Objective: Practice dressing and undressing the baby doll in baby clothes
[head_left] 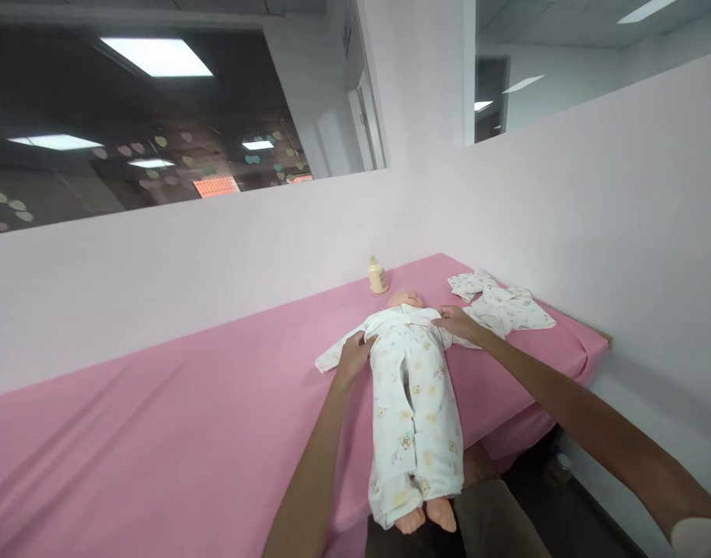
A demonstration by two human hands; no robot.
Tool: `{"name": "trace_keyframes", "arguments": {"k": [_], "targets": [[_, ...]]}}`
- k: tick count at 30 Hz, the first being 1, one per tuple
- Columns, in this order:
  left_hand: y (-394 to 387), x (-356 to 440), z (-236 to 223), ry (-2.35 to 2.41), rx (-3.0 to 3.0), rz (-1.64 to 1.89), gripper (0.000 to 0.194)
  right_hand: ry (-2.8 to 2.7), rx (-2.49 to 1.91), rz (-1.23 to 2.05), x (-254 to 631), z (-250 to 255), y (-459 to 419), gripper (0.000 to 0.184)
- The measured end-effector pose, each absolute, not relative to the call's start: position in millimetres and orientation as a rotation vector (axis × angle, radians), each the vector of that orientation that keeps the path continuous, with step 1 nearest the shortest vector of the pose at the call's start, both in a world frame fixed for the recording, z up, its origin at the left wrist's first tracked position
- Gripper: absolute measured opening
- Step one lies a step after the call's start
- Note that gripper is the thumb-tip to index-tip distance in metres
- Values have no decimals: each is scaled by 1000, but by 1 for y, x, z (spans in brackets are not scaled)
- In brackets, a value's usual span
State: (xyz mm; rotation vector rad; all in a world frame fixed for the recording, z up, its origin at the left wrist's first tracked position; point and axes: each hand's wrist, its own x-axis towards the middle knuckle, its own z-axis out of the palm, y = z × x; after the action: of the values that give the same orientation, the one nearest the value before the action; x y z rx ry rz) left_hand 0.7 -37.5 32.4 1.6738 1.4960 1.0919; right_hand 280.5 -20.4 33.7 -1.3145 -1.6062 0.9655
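A baby doll (412,387) lies on its back on the pink-covered table (186,418), head toward the wall, bare feet over the near edge. It wears a white printed one-piece suit. My left hand (353,353) is closed on the suit's cloth at the doll's left-side shoulder, by the spread sleeve. My right hand (455,321) pinches the cloth at the other shoulder, just below the doll's head (406,298).
A small cream bottle (377,276) stands near the wall behind the doll's head. A pile of white printed baby clothes (500,304) lies at the table's right end. Pink partition walls close off the back and right; a floor gap lies at lower right.
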Motion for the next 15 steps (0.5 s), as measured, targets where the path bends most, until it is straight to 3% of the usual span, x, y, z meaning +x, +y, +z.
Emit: {"name": "trace_keyframes", "arguments": {"k": [5, 8, 12, 15], "targets": [[-61, -2, 43, 1702, 1848, 1261, 16, -1570, -1267, 556, 265, 36, -39, 16], [-86, -2, 38, 1782, 1966, 1295, 16, -1550, -1157, 303, 260, 28, -64, 10], [-113, -3, 27, 1792, 2178, 1125, 20, -1845, -999, 70, 257, 0, -92, 8], [-117, -7, 20, 1902, 2189, 965, 22, -1863, -1128, 66, 258, -19, -98, 6]]}}
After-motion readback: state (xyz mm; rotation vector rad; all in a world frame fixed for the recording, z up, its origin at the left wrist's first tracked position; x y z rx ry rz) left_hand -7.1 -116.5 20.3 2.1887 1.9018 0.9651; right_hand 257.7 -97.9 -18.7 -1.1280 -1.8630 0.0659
